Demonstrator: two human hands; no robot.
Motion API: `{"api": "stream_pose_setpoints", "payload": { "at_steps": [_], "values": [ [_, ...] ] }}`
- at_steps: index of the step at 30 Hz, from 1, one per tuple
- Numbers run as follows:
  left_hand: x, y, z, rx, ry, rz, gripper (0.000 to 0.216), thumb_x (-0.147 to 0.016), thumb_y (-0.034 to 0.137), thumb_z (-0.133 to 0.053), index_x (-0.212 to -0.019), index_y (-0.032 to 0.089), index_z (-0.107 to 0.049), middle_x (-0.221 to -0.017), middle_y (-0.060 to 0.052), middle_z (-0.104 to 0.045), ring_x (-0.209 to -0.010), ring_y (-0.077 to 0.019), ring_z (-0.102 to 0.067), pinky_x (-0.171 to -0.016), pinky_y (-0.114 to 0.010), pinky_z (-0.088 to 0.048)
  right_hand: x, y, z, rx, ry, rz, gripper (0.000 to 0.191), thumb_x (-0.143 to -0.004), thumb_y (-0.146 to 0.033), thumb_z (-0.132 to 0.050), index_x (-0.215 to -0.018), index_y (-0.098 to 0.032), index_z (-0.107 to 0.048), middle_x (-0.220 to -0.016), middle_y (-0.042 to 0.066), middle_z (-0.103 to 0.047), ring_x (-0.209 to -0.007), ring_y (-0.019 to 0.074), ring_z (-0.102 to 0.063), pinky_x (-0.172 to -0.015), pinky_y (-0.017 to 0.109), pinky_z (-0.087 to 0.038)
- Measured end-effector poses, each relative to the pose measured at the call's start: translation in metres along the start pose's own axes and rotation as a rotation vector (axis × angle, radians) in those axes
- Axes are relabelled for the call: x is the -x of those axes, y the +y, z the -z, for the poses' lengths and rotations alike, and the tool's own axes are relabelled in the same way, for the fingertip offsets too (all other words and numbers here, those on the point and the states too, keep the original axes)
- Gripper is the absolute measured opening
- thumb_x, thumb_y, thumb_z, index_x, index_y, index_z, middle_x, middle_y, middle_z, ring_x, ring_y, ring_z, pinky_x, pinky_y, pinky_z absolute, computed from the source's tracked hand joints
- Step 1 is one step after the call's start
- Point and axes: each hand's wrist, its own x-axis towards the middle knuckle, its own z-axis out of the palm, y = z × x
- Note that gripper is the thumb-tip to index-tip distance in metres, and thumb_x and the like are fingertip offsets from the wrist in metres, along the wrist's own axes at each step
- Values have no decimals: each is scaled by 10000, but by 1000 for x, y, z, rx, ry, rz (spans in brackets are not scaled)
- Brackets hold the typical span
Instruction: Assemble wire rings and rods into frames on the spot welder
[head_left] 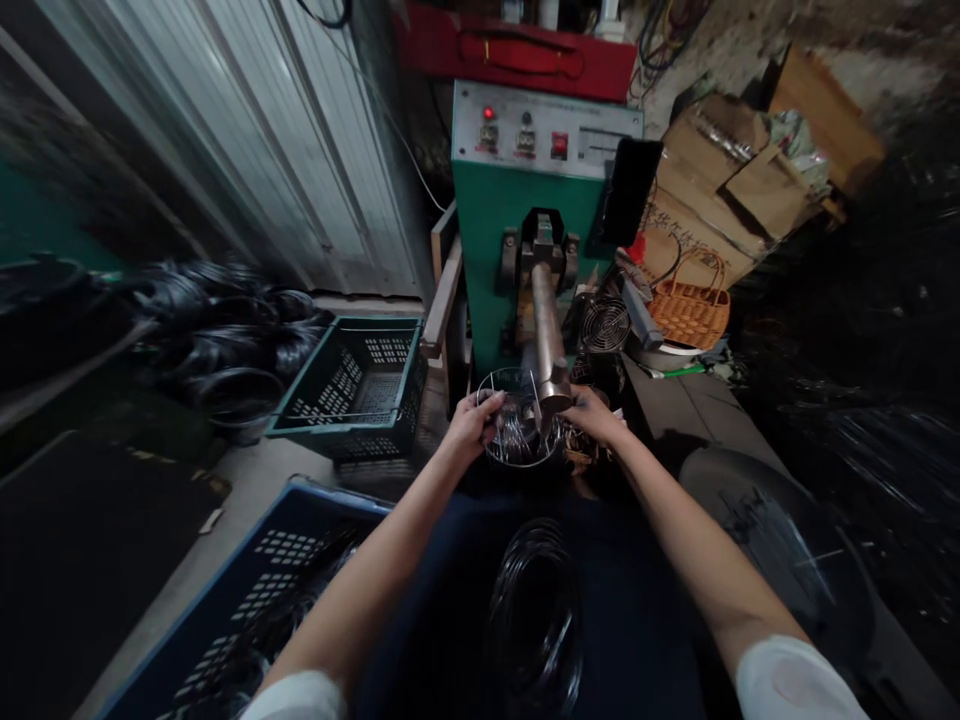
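A round wire frame (517, 463), with a ring and thin wires across it, is under the thick metal arm (550, 335) of a green machine (484, 225). The fingers of my left hand (472, 425) are closed on the frame's left rim, thumb on top. My right hand (595, 414) is closed at its right side. The arm's blunt end partly covers my right fingertips. Below my hands, a bundle of dark wire rings (536, 620) rests on my lap.
A green crate (345, 435) stands left of the machine; a blue crate (255, 560) holding dark wire pieces is nearer. Wire coils (240, 395) lie at far left. On the right are a wicker basket (690, 310), cardboard boxes (712, 215) and a large round dark pan-like object (780, 540).
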Motion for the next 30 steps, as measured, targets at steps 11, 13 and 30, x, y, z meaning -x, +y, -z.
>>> {"api": "stream_pose_setpoints", "payload": {
  "at_steps": [11,13,30],
  "values": [
    [-35,-3,12,26,-30,-21,397,-609,431,-804,-731,157,-543,-442,83,-452,-285,-17,-276,-294,-176,-141,-23,-16,-8,57,11,-36,247,-674,-379,-669,-624,-160,-564,-598,-18,-542,-583,126,-472,-564,242,-380],
    [-38,-4,13,23,-23,-15,403,-602,434,-807,-732,153,-549,-436,80,-453,-281,-16,-273,-297,-179,-126,-24,-16,-10,49,10,-45,253,-682,-387,-661,-620,-162,-561,-594,-17,-544,-578,124,-472,-555,239,-380],
    [85,-57,-36,-361,-262,-5,355,-815,507,-608,-834,153,-634,-640,-9,-586,-520,-109,-486,-481,-202,-373,102,-6,26,161,-52,-116,322,-812,-468,-618,-684,-173,-637,-727,23,-629,-730,179,-577,-700,293,-438]
  ]
}}
